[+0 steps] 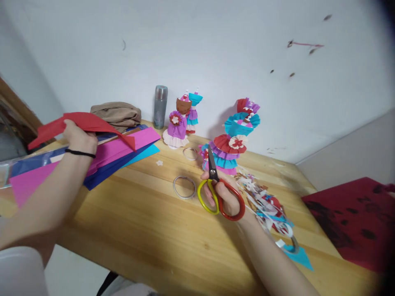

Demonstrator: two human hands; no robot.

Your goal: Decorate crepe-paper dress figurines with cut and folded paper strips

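Note:
On the left, my left hand grips a sheet of red paper, its thumb on top and the other fingers hidden. Beneath it lie pink paper, dark blue paper and light blue paper. My right hand holds a pair of scissors with one yellow and one red handle, blades pointing up and looking closed. Behind the scissors stands a ruffled paper doll dress in red, purple, blue and pink. A thin ring lies left of the scissors.
Smaller paper dresses stand by a grey flask against the wall. A brown cloth lies at the back left. Paper scraps are heaped on the right, near a tape roll and a red board. Another ring lies farther back.

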